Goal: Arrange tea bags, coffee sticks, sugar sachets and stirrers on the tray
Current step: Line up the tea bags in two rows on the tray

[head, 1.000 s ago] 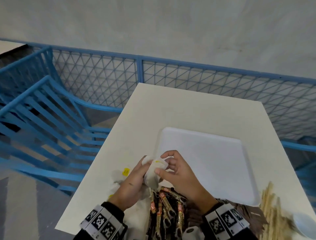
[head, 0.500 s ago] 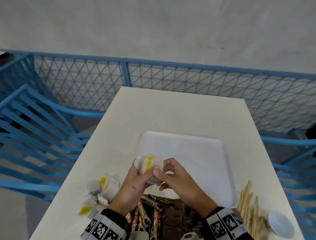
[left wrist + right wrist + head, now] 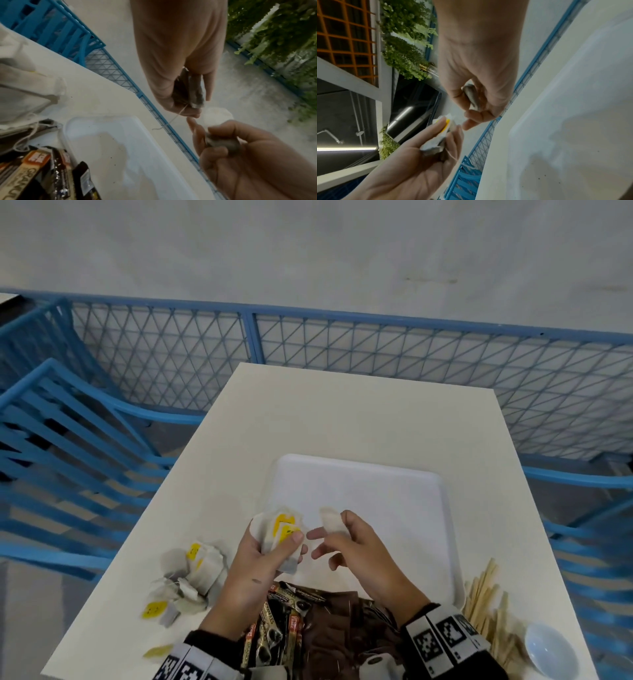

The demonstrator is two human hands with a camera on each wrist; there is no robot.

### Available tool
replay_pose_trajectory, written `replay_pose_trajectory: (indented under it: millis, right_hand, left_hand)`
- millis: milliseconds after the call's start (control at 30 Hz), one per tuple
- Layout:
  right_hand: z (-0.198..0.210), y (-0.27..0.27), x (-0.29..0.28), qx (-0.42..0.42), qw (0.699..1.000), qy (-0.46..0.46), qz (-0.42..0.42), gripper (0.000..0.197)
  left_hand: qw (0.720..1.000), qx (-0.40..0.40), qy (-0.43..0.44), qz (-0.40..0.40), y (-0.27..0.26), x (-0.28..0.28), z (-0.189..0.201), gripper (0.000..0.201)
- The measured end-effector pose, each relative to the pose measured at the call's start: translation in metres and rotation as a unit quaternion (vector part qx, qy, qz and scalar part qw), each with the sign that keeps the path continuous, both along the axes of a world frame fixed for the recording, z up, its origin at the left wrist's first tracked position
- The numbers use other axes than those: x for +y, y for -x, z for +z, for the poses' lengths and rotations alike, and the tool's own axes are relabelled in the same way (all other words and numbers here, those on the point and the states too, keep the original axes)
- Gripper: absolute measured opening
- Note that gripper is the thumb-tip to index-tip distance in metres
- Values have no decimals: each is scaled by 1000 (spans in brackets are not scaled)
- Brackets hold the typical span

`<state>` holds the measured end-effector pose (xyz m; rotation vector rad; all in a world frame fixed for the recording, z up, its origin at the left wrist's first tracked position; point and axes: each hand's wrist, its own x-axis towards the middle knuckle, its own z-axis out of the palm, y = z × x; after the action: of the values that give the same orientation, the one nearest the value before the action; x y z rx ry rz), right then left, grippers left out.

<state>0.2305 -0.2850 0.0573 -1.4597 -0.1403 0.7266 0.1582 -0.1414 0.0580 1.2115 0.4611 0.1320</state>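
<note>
My left hand (image 3: 289,544) grips a small stack of tea bags (image 3: 278,528) with yellow tags, thumb on top, just left of the white tray (image 3: 394,494). In the right wrist view the same stack (image 3: 439,136) lies in the left palm. My right hand (image 3: 337,534) pinches a single tea bag (image 3: 329,520) over the tray's near left corner, a finger's width from the left hand. That bag (image 3: 472,96) sits between thumb and fingers. More tea bags (image 3: 193,568) lie loose on the table to the left. Nothing lies on the tray.
Coffee sticks (image 3: 274,628) and brown sachets (image 3: 342,631) are heaped at the table's near edge under my wrists. Wooden stirrers (image 3: 486,601) and a small white bowl (image 3: 549,648) lie at the near right. Blue chairs (image 3: 68,460) and a blue mesh fence (image 3: 342,344) surround the white table (image 3: 342,412).
The hands, joined on one bundle of tea bags a second ago, have parted. My right hand has drawn one bag off to the right; the left keeps the stack.
</note>
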Motion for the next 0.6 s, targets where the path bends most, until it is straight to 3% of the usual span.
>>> replay_pose_trajectory:
  millis: [133, 267, 367, 400, 600]
  right_hand:
    - [-6, -8, 5, 6, 1000, 29, -1, 19]
    - [-18, -21, 13, 22, 999, 33, -5, 19]
    - [-27, -35, 25, 76, 997, -15, -23, 5]
    - [-30, -41, 30, 92, 995, -25, -32, 12]
    - [-47, -75, 67, 35, 994, 67, -75, 20]
  left_hand:
    - [999, 1, 22, 36, 4, 17, 0, 28]
    - [998, 2, 31, 58, 3, 40, -4, 52]
    - [996, 17, 44, 80, -3, 57, -10, 19]
    - [995, 24, 47, 87, -6, 62, -12, 14]
    - [996, 27, 32, 81, -23, 92, -19, 27]
